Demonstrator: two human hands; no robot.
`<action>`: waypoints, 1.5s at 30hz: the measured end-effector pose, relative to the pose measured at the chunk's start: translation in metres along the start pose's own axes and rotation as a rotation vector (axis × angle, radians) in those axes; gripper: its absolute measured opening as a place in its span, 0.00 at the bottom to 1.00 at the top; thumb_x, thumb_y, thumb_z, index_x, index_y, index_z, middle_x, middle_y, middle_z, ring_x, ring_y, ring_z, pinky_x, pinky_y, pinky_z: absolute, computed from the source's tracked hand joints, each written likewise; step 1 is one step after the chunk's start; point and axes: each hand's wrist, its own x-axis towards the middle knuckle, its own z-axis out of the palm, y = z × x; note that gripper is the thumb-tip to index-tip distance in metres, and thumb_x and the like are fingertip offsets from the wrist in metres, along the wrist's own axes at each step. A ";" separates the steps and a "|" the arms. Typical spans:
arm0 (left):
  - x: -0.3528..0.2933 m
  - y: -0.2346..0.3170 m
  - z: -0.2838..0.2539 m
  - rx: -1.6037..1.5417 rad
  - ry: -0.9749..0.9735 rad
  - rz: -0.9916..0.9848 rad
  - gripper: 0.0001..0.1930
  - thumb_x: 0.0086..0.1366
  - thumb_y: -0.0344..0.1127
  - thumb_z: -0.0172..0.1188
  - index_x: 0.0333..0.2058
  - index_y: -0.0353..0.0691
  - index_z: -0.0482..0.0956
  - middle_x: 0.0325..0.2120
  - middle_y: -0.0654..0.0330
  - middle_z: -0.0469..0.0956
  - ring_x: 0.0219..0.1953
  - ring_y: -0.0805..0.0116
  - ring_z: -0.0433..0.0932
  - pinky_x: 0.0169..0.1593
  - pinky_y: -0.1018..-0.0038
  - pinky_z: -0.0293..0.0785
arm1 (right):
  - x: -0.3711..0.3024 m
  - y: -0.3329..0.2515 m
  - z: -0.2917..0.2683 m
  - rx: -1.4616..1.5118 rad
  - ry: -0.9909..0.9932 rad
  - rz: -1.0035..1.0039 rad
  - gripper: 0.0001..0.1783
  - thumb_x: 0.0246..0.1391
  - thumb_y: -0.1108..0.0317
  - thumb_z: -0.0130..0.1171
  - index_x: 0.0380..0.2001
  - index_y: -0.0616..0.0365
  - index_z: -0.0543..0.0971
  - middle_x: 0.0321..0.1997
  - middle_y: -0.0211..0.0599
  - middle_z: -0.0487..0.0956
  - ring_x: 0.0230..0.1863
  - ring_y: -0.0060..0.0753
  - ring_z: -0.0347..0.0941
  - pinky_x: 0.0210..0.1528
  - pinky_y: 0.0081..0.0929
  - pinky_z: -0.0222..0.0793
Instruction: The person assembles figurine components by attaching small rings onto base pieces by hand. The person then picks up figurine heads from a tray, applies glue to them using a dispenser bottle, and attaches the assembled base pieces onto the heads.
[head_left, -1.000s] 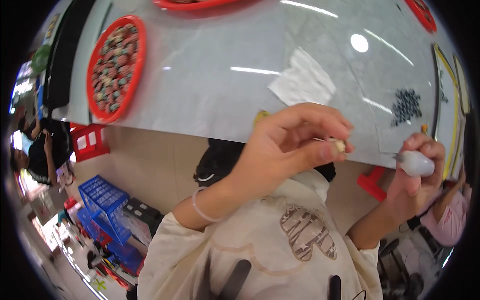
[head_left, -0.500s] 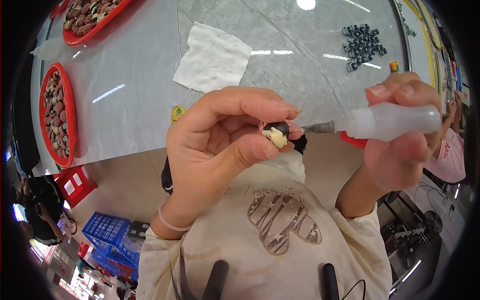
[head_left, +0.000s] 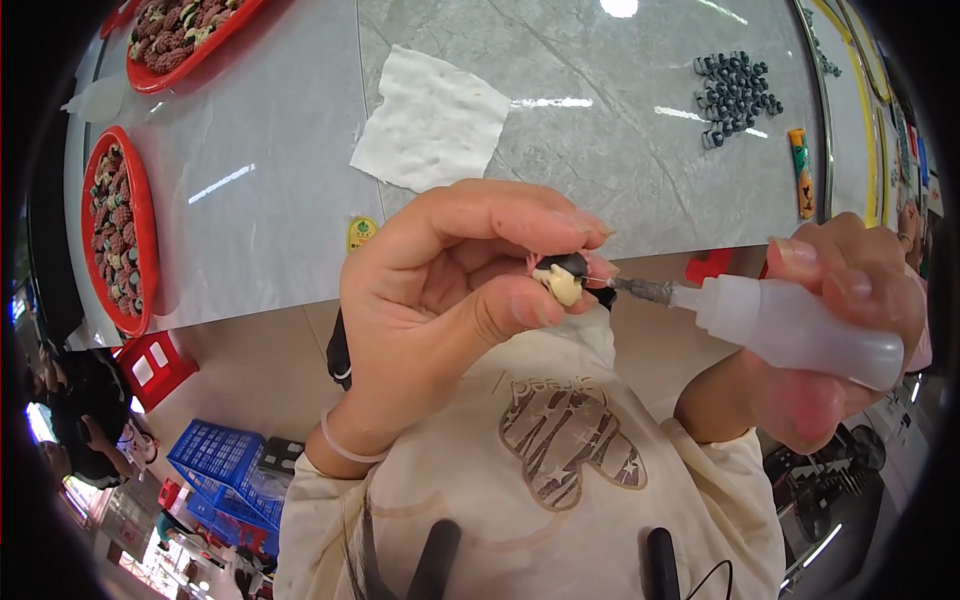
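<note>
Between thumb and fingertips, my left hand [head_left: 420, 280] pinches a small figurine [head_left: 562, 285] with black, cream and pink parts. A translucent squeeze bottle [head_left: 800, 325] lies in the grip of my right hand [head_left: 850, 300], tilted so its base points down to the right. The bottle's dark-wrapped nozzle [head_left: 645, 289] ends in a thin needle, whose tip reaches the figurine's right side. Whether any liquid leaves the needle is too small to tell. Both hands are in front of my chest, just off the table's near edge.
A white cloth [head_left: 432, 120] lies on the grey table [head_left: 270, 180]. Red trays [head_left: 147, 230] of small pink and dark pieces stand at the left. Several small dark-blue pieces [head_left: 735, 95] sit far right, near an orange-green tube [head_left: 801, 175]. Blue crates [head_left: 215, 460] are on the floor.
My right hand has swung down and slightly right, tilting the bottle so its nozzle points up-left. The figurine in my left hand has shifted slightly right and down. The orange-green tube now shows fully.
</note>
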 end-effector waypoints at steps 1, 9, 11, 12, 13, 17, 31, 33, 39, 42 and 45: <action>0.000 0.000 0.000 0.001 0.001 0.000 0.18 0.49 0.40 0.62 0.33 0.34 0.68 0.32 0.51 0.70 0.29 0.65 0.75 0.29 0.81 0.76 | 0.003 0.001 0.001 -0.043 -0.029 -0.022 0.27 0.39 0.61 0.62 0.37 0.70 0.66 0.38 0.48 0.64 0.37 0.31 0.65 0.34 0.20 0.66; -0.001 0.002 -0.002 0.065 0.091 -0.005 0.18 0.50 0.39 0.63 0.33 0.36 0.67 0.33 0.54 0.69 0.28 0.68 0.74 0.26 0.84 0.69 | -0.001 0.019 0.021 -0.148 0.331 0.291 0.21 0.41 0.75 0.61 0.36 0.62 0.62 0.37 0.51 0.73 0.33 0.32 0.70 0.35 0.24 0.66; 0.000 -0.002 -0.006 -0.054 -0.040 0.077 0.14 0.52 0.32 0.60 0.34 0.31 0.69 0.33 0.48 0.71 0.32 0.63 0.75 0.32 0.76 0.75 | 0.000 0.039 0.020 -0.395 0.214 0.229 0.22 0.37 0.81 0.60 0.37 0.61 0.62 0.37 0.46 0.73 0.33 0.27 0.70 0.35 0.20 0.66; -0.001 -0.002 -0.004 -0.022 -0.015 0.068 0.14 0.52 0.33 0.60 0.34 0.31 0.68 0.33 0.48 0.71 0.32 0.63 0.75 0.32 0.76 0.75 | 0.002 0.044 0.024 -0.501 0.184 0.240 0.22 0.36 0.82 0.60 0.36 0.61 0.64 0.37 0.42 0.74 0.33 0.26 0.70 0.35 0.19 0.66; -0.001 -0.002 -0.003 0.012 0.011 0.059 0.15 0.52 0.34 0.60 0.34 0.31 0.68 0.33 0.48 0.71 0.32 0.63 0.75 0.32 0.77 0.75 | 0.003 0.048 0.027 -0.520 0.189 0.240 0.22 0.36 0.82 0.60 0.36 0.61 0.64 0.37 0.42 0.74 0.33 0.26 0.70 0.35 0.19 0.66; -0.002 0.001 -0.002 0.076 0.032 0.045 0.16 0.52 0.36 0.60 0.33 0.32 0.67 0.33 0.49 0.70 0.31 0.64 0.75 0.32 0.77 0.75 | 0.005 0.061 0.030 -0.553 0.220 0.188 0.19 0.31 0.84 0.57 0.33 0.61 0.69 0.30 0.37 0.72 0.29 0.28 0.71 0.30 0.19 0.66; 0.009 0.008 -0.004 0.148 0.013 0.103 0.17 0.53 0.38 0.59 0.35 0.33 0.67 0.34 0.51 0.69 0.30 0.67 0.74 0.28 0.83 0.73 | -0.007 0.058 -0.030 -1.006 0.301 0.347 0.08 0.40 0.81 0.55 0.28 0.65 0.74 0.28 0.32 0.74 0.27 0.19 0.67 0.33 0.15 0.63; 0.006 0.008 -0.002 0.176 0.030 0.059 0.18 0.53 0.41 0.60 0.36 0.36 0.67 0.34 0.54 0.67 0.30 0.71 0.73 0.26 0.87 0.70 | -0.008 0.057 -0.030 -0.956 0.320 0.344 0.07 0.41 0.81 0.54 0.28 0.65 0.74 0.28 0.32 0.74 0.29 0.20 0.68 0.34 0.15 0.63; 0.008 0.007 0.003 0.103 0.043 0.009 0.18 0.52 0.41 0.60 0.35 0.36 0.66 0.33 0.54 0.68 0.29 0.71 0.73 0.27 0.87 0.71 | -0.005 0.034 -0.018 -0.375 0.580 0.284 0.08 0.45 0.82 0.49 0.32 0.69 0.68 0.34 0.42 0.72 0.30 0.28 0.71 0.32 0.19 0.67; 0.010 0.006 0.004 0.071 -0.002 -0.018 0.18 0.52 0.41 0.60 0.35 0.37 0.66 0.33 0.53 0.68 0.28 0.70 0.74 0.26 0.86 0.71 | -0.004 0.015 -0.010 -0.169 0.393 0.330 0.09 0.47 0.79 0.48 0.35 0.67 0.67 0.39 0.47 0.69 0.31 0.29 0.69 0.31 0.18 0.66; 0.010 0.004 0.007 0.018 -0.053 0.004 0.18 0.52 0.40 0.61 0.34 0.37 0.66 0.33 0.53 0.68 0.28 0.69 0.74 0.27 0.85 0.72 | -0.002 0.012 0.001 -0.056 0.166 0.319 0.09 0.50 0.73 0.49 0.36 0.63 0.68 0.38 0.46 0.68 0.30 0.26 0.66 0.26 0.12 0.63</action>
